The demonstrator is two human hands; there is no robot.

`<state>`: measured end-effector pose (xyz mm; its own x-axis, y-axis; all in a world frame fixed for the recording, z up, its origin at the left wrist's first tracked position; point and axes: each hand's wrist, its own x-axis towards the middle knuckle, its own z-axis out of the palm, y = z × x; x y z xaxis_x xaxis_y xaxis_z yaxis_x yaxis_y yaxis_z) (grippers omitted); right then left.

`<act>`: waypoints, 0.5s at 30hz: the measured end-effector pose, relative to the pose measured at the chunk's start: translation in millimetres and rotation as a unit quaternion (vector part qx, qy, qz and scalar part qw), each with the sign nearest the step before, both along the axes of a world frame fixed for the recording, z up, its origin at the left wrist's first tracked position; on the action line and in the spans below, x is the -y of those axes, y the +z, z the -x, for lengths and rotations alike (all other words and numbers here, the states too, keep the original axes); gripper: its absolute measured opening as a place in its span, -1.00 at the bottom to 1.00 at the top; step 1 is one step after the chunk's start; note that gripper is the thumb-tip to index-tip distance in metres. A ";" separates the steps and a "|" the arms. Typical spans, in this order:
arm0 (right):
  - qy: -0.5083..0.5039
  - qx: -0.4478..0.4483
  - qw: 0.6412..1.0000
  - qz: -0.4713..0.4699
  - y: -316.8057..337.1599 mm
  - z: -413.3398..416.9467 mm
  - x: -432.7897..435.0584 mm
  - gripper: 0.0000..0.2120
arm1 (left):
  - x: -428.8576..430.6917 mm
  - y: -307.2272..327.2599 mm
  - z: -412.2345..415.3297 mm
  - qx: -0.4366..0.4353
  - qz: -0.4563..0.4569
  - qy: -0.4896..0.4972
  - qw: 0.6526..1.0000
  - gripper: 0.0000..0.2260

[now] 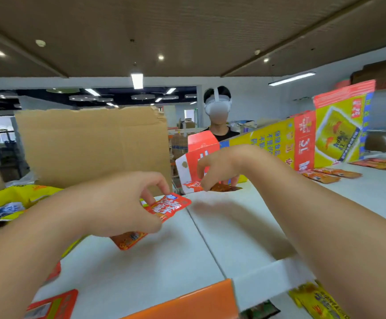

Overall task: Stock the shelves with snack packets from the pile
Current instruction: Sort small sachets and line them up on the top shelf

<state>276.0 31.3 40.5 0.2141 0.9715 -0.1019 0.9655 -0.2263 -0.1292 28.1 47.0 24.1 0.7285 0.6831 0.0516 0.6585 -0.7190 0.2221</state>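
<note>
My left hand [120,203] pinches a red snack packet [169,207] just above the white top shelf [141,268], with another orange packet [127,241] under the palm. My right hand [219,166] reaches further back, fingers curled down onto a red and brown packet [212,186] that lies at the shelf's far edge. More orange packets [325,174] lie in a row on the shelf to the right.
A brown cardboard sheet [90,143] stands behind the shelf at left, a yellow and red printed carton [302,139] at right. Yellow packets [14,199] are piled at far left. A person wearing a headset [217,109] stands opposite. An orange box edge [187,302] is near me.
</note>
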 end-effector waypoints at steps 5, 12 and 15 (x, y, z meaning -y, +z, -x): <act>-0.054 0.012 0.998 -0.013 4.7 -75.0 64.6 -0.69 | 18.3 11.4 -71.6 0.007 -0.026 -0.018 0.999 -0.64; -0.095 -0.015 0.995 -0.035 -3.0 -213.8 124.1 -0.76 | 46.8 2.4 -202.8 -0.028 -0.090 -0.016 0.995 -0.63; -0.091 -0.015 0.994 -0.051 -0.4 -277.8 140.4 -0.78 | 57.3 0.9 -263.0 -0.035 -0.091 0.002 0.995 -0.63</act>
<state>553.8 -109.2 40.1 0.3858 0.9225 -0.0150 0.9049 -0.3815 -0.1889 291.1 -10.3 25.0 0.7323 0.6697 0.1235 0.6704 -0.7408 0.0423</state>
